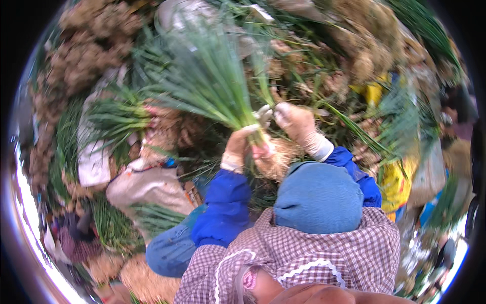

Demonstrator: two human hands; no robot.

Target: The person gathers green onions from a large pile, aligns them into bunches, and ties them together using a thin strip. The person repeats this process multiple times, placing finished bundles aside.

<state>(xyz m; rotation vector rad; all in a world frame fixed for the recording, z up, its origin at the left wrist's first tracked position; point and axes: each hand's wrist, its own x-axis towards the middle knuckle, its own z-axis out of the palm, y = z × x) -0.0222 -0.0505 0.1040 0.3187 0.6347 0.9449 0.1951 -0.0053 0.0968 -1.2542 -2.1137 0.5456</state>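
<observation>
My left hand (240, 146), in a soiled light glove, is closed round the lower stems of a large bunch of green onions (231, 102). The green leaves fan out up and to the left, and the pinkish bulbs with a tangle of tan roots (275, 159) point down and to the right. My right hand (296, 119), gloved too, is beside it, its fingertips at the base of a thin green onion stalk (264, 81). Both sleeves are blue. The fingers' exact grip is partly blurred.
Another bunch of green onions (121, 116) lies on the left by a pale sack (152, 186). Loose onions and leaves (319, 72) cover the ground ahead. Heaps of rooty bunches (91, 45) stand at upper left. A yellow bag (396, 182) is at right; people (78, 235) sit near the rim.
</observation>
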